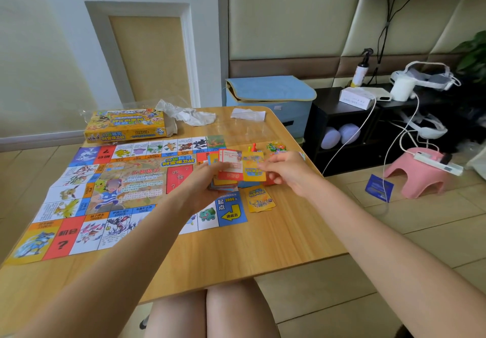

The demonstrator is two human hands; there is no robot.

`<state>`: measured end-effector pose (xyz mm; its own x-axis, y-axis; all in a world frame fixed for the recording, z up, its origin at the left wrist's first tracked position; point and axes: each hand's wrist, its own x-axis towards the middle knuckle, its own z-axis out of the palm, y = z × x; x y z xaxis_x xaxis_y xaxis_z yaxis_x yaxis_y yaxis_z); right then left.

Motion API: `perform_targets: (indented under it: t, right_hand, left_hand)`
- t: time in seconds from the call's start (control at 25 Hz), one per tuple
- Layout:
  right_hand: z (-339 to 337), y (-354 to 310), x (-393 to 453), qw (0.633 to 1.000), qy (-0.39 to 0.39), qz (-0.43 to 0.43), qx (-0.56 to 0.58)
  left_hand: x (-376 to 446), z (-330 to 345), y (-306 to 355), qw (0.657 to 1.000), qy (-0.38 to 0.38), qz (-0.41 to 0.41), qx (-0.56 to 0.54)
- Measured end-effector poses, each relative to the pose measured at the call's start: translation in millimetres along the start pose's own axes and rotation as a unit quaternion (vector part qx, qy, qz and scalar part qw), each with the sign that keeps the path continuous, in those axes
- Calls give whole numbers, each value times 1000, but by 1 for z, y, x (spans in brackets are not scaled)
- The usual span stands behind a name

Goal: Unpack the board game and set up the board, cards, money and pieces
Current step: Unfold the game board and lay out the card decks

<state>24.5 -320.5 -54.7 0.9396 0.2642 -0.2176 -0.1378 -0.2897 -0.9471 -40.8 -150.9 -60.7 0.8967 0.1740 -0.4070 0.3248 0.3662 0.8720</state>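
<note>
At a wooden table (236,253), a person sorts game cards above the right edge of an unfolded paper board (110,193). Left hand (207,185) grips a fanned stack of cards (231,166), fingers curled beneath it; right hand (286,171) pinches a yellow card (253,166) at the fan's right edge. One more yellow card (260,199) lies flat beside the board's blue start corner. Small playing pieces (253,147) stand just behind the hands. Farther back sits the yellow game box (126,127), with crumpled plastic wrap (186,115) beside it.

Left hand (207,187) holding fanned cards (240,165), right hand (286,171) pinching one, board (86,195) unfolded
</note>
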Motion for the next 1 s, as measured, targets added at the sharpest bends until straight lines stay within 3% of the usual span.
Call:
perform_targets:
  t: [0.2,0.44,0.52,0.64,0.76,0.88,1.0]
  right_hand:
    - [-4,15,-6,970,-59,77,-225]
    - [5,11,-11,893,-20,30,-449]
    - [6,7,-11,912,-4,-4,-409]
    - [10,-4,-10,985,-27,-32,-169]
    - [14,-5,-8,991,-50,-34,-118]
    - [14,-2,-3,997,-19,-9,-71]
    - [8,-3,-1,1000,-19,9,-3]
  left_hand:
    - [2,-11,-6,999,37,-17,16]
    - [4,-7,-12,999,19,-15,26]
    - [6,-6,-13,1000,13,-9,26]
    - [7,-2,-14,1000,2,5,30]
    - [4,3,-11,999,-27,13,29]
    - [1,2,-5,999,-52,0,7]
    - [3,0,-3,999,-38,1,-16]
